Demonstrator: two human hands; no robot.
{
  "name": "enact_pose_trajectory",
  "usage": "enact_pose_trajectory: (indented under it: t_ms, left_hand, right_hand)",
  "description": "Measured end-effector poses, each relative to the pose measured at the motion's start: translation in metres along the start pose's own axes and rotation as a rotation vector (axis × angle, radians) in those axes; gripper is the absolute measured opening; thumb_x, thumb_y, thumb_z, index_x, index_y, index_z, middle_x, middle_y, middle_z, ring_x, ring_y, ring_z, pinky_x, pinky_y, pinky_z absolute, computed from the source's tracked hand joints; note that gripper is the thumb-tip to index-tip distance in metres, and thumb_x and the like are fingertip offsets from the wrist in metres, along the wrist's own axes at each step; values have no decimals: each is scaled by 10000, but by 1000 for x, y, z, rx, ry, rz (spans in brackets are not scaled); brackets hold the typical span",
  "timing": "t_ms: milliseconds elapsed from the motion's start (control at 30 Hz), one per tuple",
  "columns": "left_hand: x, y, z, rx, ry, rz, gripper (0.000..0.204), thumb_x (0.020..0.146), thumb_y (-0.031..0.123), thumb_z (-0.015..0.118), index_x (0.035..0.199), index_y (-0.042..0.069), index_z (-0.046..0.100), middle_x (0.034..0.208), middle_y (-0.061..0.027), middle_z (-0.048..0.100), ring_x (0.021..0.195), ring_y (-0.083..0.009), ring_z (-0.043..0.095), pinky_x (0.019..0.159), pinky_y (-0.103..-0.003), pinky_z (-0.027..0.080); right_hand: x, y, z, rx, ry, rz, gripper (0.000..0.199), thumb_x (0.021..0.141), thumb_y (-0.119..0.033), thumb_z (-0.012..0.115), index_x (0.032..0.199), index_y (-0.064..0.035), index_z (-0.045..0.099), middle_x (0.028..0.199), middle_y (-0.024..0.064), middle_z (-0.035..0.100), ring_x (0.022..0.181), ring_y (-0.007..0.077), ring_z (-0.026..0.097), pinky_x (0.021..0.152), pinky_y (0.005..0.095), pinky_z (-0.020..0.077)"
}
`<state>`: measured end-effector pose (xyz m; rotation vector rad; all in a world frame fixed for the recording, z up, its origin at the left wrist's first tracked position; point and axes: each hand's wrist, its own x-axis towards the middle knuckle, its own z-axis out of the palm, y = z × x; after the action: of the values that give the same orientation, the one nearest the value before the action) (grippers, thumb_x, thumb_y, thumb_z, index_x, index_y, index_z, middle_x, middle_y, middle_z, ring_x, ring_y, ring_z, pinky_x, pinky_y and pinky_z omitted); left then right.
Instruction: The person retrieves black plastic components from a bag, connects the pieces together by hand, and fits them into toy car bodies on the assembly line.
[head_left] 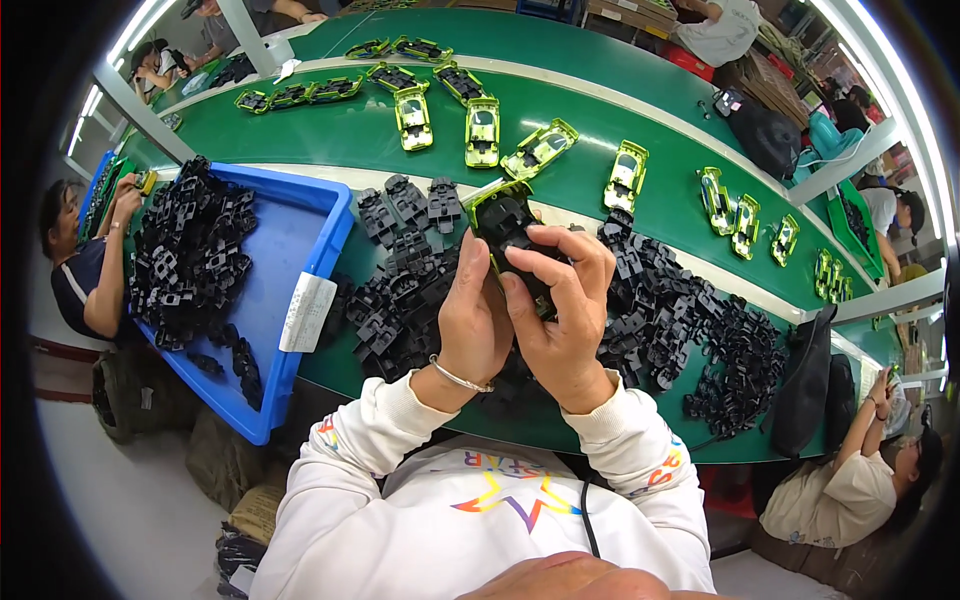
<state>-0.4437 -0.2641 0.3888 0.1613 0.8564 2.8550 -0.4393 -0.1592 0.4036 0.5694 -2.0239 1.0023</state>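
Note:
Above the near side of the table, both my hands are on a lime-green toy car body [486, 196] with black parts inside it. My left hand [472, 315] supports it from the left, fingers mostly hidden behind the body. My right hand [565, 310] curls round its right side, with the index finger and thumb pressed against the black insides. Beneath and left of my hands lies a heap of black plastic parts [405, 275], several of them in a rough row. Another heap of black parts [650, 310], with smaller pieces at its right end, spreads to the right.
A blue tray [300, 215] at left holds many black parts. Beyond my hands, lime-green toy cars [482, 130] are scattered along the green belt [330, 130]. A black bag [800, 385] sits at the table's right end. Co-workers sit at the left [90, 270] and right [840, 490].

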Motion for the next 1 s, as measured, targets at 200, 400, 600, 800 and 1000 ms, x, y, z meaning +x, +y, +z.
enact_pose_trajectory:
  t_ms: [200,400,600,800,1000]
  left_hand:
    - [1,-3,4,-10,19,-1,431,1058,350,306,1331,61,474,1275,-88,556,1177,-207,531,1031,-351,403]
    - [1,-1,0,-100,30,-29,417,1050,371,352,1235,64,564,1190,-70,620,1109,-185,583,993,-329,433]
    - [1,-3,-2,4,8,-19,404,1037,355,409,1302,65,502,1241,-70,581,1143,-188,561,1011,-327,418]
    - [-1,-7,-2,329,-88,48,516,945,107,616,1389,65,357,1282,-64,517,1165,-146,528,992,-303,434]
    - [-2,-4,8,424,-68,-4,562,898,62,599,1396,48,340,1287,-81,511,1158,-142,529,973,-301,453]
  right_hand:
    - [3,-4,-6,19,-33,73,289,822,-105,725,1102,-85,653,1185,107,601,1121,321,501,988,436,384]
    - [-3,0,-1,-48,-132,46,332,859,-116,682,1182,-82,615,1251,94,573,1265,352,438,1074,490,310]
    - [2,10,-25,46,-418,46,507,826,38,594,1320,-58,535,1400,114,486,1373,369,354,1147,496,230]
    - [-5,16,-29,1072,-215,502,524,875,113,529,1374,3,412,1413,155,509,1382,286,391,1145,402,273]
    - [-1,26,-30,1012,30,555,478,921,-42,610,1362,-8,432,1319,111,565,1230,200,530,1064,317,372]
